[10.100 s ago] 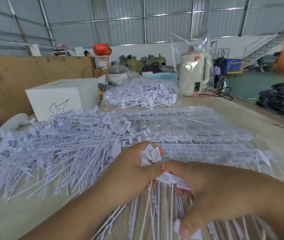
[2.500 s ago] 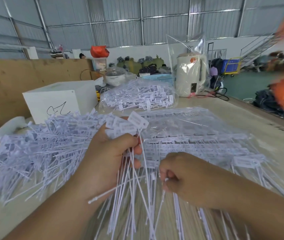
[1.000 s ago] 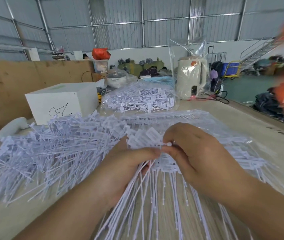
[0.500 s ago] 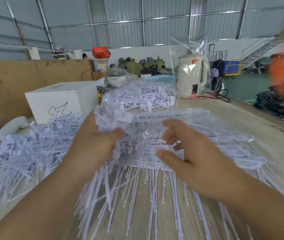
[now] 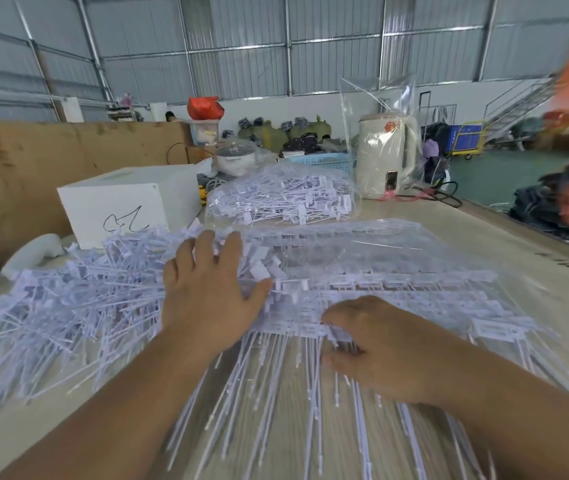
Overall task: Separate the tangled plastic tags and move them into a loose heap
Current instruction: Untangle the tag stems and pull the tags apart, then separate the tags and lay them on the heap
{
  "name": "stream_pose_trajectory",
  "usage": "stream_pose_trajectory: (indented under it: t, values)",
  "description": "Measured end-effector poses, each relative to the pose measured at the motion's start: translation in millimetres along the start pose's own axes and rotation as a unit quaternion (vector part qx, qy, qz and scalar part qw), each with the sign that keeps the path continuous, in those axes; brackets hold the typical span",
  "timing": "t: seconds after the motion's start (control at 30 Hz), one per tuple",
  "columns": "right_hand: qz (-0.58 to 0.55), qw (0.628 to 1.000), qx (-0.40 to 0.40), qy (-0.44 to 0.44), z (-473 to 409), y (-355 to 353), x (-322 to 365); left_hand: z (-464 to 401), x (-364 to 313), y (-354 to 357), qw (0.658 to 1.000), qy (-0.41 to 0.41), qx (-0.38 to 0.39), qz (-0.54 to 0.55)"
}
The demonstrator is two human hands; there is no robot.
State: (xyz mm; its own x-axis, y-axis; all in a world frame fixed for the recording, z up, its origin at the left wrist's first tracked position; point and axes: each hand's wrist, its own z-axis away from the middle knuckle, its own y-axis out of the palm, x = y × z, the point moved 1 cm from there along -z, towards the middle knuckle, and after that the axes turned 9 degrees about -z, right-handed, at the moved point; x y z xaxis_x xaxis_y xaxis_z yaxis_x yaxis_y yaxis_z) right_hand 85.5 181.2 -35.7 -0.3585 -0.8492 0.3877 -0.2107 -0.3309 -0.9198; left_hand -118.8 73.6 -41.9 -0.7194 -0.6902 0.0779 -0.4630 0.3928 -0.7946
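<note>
A right hand (image 5: 376, 344) curled its fingers into the heads of joined tags (image 5: 397, 289) near the desk's (image 5: 518, 244) front edge, their thin tails trailing toward the camera. The left hand (image 5: 212, 292), fingers spread, lay flat on the loose heap (image 5: 68, 303) at the left edge. Light, springy and apt to snag, the tags looked best gripped by their flat heads. Bagged tags (image 5: 283, 199) and a white box (image 5: 130, 202) sat farther back.

loose heap (image 5: 68, 306) of white plastic tags: jumbled, criss-crossed, at tabletop's left edge. tangled tags (image 5: 397, 292) still in joined rows, flat under clear film, mid-tabletop toward right edge, stems pointing to near edge.
</note>
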Motion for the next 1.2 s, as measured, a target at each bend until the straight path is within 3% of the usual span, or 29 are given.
stream_pose_trajectory:
  t: [0.3, 0.57, 0.7, 0.8, 0.9, 1.03, 1.2]
  values:
    - [0.009, 0.999, -0.028, -0.011, 3.1, -12.1, -5.1, -21.3, 1.3, 7.8, 0.994, -0.019, 0.057, -0.088]
    - [0.049, 0.999, -0.003, -0.004, 2.3, -15.7, -11.8, -18.0, -4.1, 13.6, 0.992, -0.034, 0.040, -0.118]
    - [0.066, 0.998, 0.017, -0.006, 4.4, -19.5, -16.7, -13.8, -8.4, -4.6, 0.994, 0.000, -0.035, -0.104]
    - [0.061, 0.998, 0.029, -0.005, 5.1, -20.9, -17.2, -10.3, -17.9, -19.0, 0.990, 0.071, -0.082, -0.088]
    - [0.068, 0.997, 0.028, -0.014, 5.0, -21.4, -16.2, -5.4, -22.9, -12.3, 0.983, 0.138, -0.012, -0.123]
    - [0.071, 0.997, 0.027, -0.026, 3.1, -19.7, -15.4, -7.7, -16.4, 4.0, 0.977, 0.134, 0.063, -0.154]
    - [0.125, 0.991, 0.024, -0.045, -1.8, -19.7, -9.3, -9.5, -17.2, 10.3, 0.977, 0.132, 0.050, -0.158]
